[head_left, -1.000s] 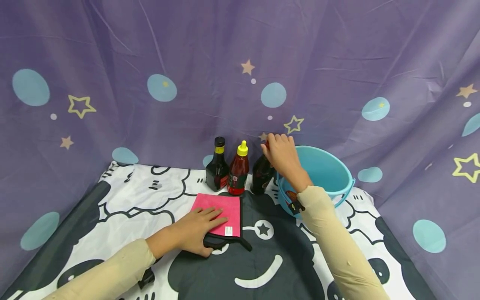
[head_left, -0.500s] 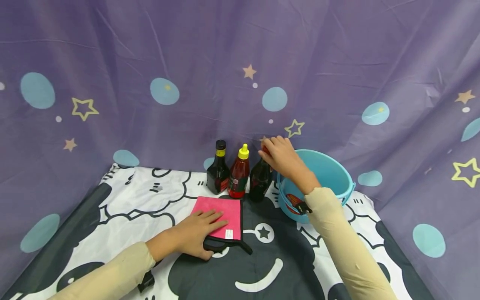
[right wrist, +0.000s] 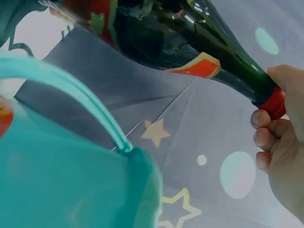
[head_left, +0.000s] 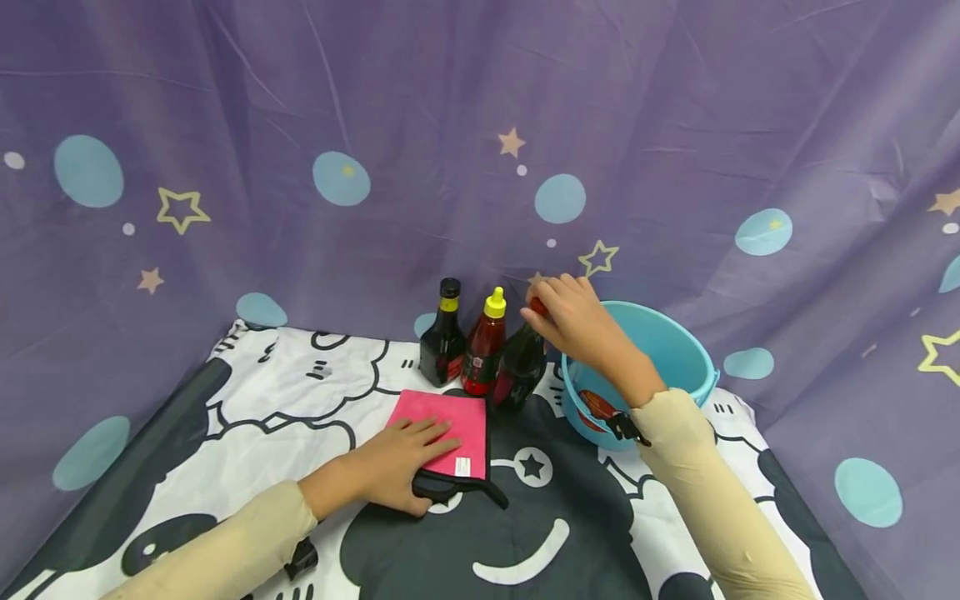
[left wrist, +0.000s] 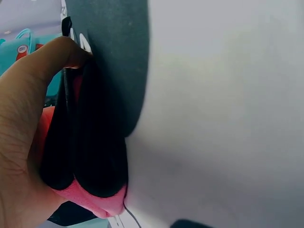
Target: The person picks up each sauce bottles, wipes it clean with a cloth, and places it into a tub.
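Bottle [head_left: 521,368] left of bucket [head_left: 660,346], long axis leaning bucketward; red cap [right wrist: 274,103] pinched by nearer right hand [head_left: 581,323]; left hand [head_left: 392,467] spread on pink pad [head_left: 469,427].

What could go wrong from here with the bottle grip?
1. The right hand holds the dark green bottle only by its red cap, so it could slip or swing.
2. The bottle is tilted, its base close to the yellow-capped squeeze bottle; it might knock that over.
3. The light-blue bucket stands near the right wrist, which could bump it.
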A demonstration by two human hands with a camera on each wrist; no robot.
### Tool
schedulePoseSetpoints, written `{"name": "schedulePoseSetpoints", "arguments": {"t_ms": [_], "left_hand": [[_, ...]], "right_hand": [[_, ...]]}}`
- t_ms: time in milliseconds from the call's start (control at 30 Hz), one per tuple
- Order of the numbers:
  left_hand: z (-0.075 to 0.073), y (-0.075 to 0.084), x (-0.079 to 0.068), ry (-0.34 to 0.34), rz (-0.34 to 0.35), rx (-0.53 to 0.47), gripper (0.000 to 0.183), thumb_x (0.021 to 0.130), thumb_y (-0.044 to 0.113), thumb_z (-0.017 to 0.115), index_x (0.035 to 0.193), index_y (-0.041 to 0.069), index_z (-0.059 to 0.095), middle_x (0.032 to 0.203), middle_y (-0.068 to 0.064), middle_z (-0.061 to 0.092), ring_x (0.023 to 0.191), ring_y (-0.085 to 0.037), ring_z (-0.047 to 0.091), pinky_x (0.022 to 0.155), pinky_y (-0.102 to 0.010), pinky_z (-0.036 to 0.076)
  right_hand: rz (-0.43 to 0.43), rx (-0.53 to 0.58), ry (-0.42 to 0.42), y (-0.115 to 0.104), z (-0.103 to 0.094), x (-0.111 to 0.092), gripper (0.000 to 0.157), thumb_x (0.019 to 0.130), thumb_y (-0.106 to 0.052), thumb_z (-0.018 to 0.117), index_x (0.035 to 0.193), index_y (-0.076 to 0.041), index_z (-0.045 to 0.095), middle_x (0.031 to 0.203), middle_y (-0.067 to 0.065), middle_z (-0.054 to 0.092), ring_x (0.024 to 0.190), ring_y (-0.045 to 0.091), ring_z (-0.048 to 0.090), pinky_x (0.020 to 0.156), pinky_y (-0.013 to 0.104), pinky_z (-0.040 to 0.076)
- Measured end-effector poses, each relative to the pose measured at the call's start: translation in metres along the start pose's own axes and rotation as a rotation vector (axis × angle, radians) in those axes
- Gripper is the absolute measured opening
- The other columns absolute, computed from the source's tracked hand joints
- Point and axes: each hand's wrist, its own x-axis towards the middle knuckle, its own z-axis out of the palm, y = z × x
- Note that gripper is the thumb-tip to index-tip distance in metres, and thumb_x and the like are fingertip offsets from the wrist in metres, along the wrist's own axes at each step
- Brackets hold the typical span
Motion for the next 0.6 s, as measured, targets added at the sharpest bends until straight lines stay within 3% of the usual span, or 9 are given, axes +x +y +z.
{"name": "schedulePoseSetpoints", "arguments": {"t_ms": [233,600], "left_hand": [[-0.002,0.0,0.005,-0.021,-0.02,-0.023,0.088,0.075,0.05,0.077,0.152,0.021,0.048,0.158,-0.012,0.046,0.149,-0.035,0.039,0.118,-0.059,0.035],[-0.004,0.0,0.007,-0.019,-0.011,-0.024,0.089,0.075,0.049,0.078,0.153,0.019,0.047,0.159,-0.012,0.044,0.149,-0.036,0.04,0.118,-0.06,0.035]], "right_hand": [[-0.045,0.035,0.021,-0.011,-0.003,-0.014,0.022,0.097,-0.023,0.069,0.108,-0.004,0.063,0.089,0.007,0.06,0.078,0.023,0.045,0.073,0.039,0.031],[0.001,0.081,0.035,-0.021,-0.002,-0.033,0.023,0.095,-0.026,0.072,0.109,-0.009,0.065,0.092,0.004,0.062,0.081,0.02,0.047,0.076,0.038,0.034]]}}
